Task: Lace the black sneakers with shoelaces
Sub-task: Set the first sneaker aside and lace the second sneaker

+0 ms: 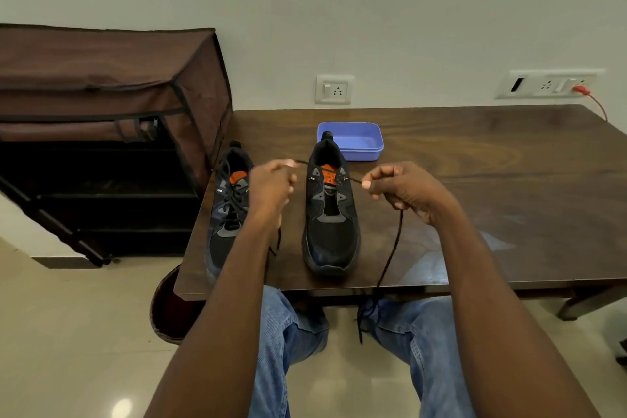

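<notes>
A: What had each hand got?

B: The left hand (271, 180) and right hand (397, 185) each pinched the thin black shoelace (390, 254), a short span stretched between them.

A: And the shoe?

B: The unlaced black mesh sneaker (330, 214) stood on the dark wooden bench (475, 180), toe at six o'clock, long axis twelve-to-six, beyond and between both hands. The laced black sneaker (227, 210) sat at its nine o'clock.
</notes>
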Available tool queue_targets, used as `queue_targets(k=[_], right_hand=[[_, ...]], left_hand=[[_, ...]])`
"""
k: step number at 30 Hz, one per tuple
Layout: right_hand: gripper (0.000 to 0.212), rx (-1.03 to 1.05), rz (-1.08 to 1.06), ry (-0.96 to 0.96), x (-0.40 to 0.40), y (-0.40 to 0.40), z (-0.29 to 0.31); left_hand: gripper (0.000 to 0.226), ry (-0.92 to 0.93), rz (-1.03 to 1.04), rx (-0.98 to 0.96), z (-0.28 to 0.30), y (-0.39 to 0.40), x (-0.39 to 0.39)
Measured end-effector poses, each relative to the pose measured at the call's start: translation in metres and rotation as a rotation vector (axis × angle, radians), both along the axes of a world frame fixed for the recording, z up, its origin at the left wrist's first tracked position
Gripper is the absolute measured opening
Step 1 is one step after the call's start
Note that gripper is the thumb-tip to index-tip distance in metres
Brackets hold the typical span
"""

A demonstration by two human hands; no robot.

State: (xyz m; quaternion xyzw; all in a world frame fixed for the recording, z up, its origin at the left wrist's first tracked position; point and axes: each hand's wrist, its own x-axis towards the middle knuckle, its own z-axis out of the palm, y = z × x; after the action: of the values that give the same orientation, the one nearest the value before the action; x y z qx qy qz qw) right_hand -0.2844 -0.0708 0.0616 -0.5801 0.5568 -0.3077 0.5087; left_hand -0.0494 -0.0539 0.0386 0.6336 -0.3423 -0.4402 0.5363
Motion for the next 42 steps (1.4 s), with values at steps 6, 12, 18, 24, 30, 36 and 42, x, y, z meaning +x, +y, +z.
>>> queue_targets(k=[6, 12, 18, 24, 30, 36, 42], right_hand=[[0.028, -0.323, -0.617, 0.565, -0.006, -0.013, -0.016], [0.031, -0.378, -0.396, 0.548, 0.016, -0.004, -0.006], [0.008, -0.006, 0.193, 0.128, 0.042, 0.009, -0.002], [0.016, -0.095, -0.379, 0.815, 0.01, -0.005, -0.015], [0.037, -0.113, -0.08, 0.653, 0.026, -0.006, -0.018], [0.013, -0.024, 0.124, 0.117, 0.045, 0.0, -0.017], [0.01, 0.048, 0.055, 0.088, 0.039, 0.001, -0.02]], left_hand=[[0.014, 0.135, 0.225, 0.042, -0.01, -0.006, 0.024], [0.014, -0.106, -0.497, 0.249, -0.006, 0.003, -0.002], [0.007, 0.011, -0.549, 0.179, -0.006, 0.003, -0.016], [0.006, 0.035, -0.446, 0.21, -0.013, 0.0, -0.007], [0.007, 0.121, -0.519, 0.202, -0.01, 0.002, -0.016], [0.004, 0.126, -0.391, 0.147, -0.013, -0.001, -0.03], [0.008, 0.123, -0.451, 0.166, -0.011, 0.001, -0.036]])
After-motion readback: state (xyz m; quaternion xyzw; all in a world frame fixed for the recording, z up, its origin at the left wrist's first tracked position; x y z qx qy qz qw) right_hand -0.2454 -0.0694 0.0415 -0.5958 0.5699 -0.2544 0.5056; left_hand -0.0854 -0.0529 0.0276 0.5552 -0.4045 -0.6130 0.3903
